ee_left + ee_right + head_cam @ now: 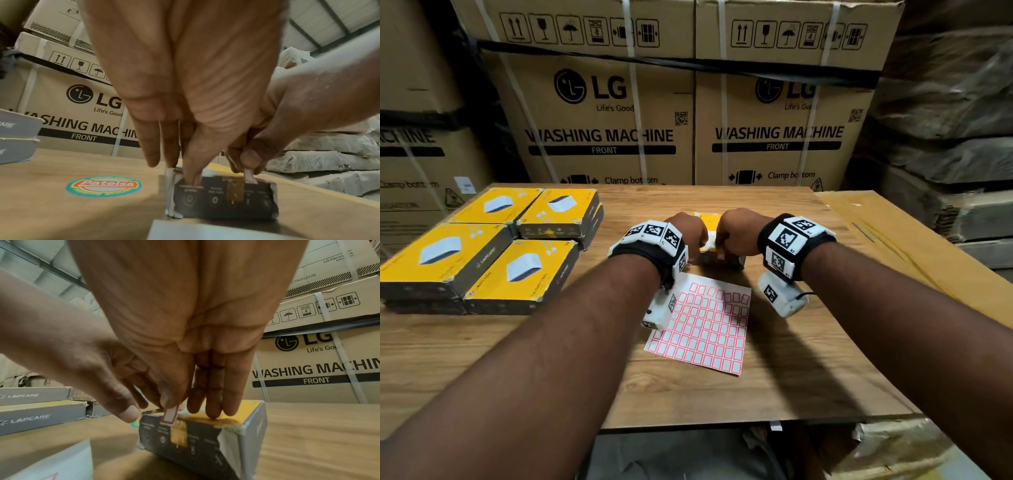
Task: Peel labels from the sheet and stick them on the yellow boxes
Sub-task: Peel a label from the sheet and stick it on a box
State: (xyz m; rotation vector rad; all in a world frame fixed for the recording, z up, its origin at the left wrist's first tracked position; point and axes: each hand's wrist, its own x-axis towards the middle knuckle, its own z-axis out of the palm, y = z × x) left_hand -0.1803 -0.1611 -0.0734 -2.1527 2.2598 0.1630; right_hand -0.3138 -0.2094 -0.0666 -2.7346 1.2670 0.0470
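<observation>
the label (pixel 170 416), a small white sticker with a red border, hangs from the right hand (pixel 185 340), pinched at its top edge between thumb and forefinger, its lower end at the front top edge of the yellow box (pixel 207 433) on the bench (pixel 774 370). it looks thin, limp and tacky, so it is best held by one bare corner and laid down from one end, or it may curl and stick to skin. the left hand (pixel 185 91) has its straight fingers pressed down on the box's top near the left corner, steadying it. the box seems light, with worn, torn corners. the label sheet (pixel 702 329) lies flat just in front of the box, and the stacked yellow boxes (pixel 482 246) sit well apart to the left.
</observation>
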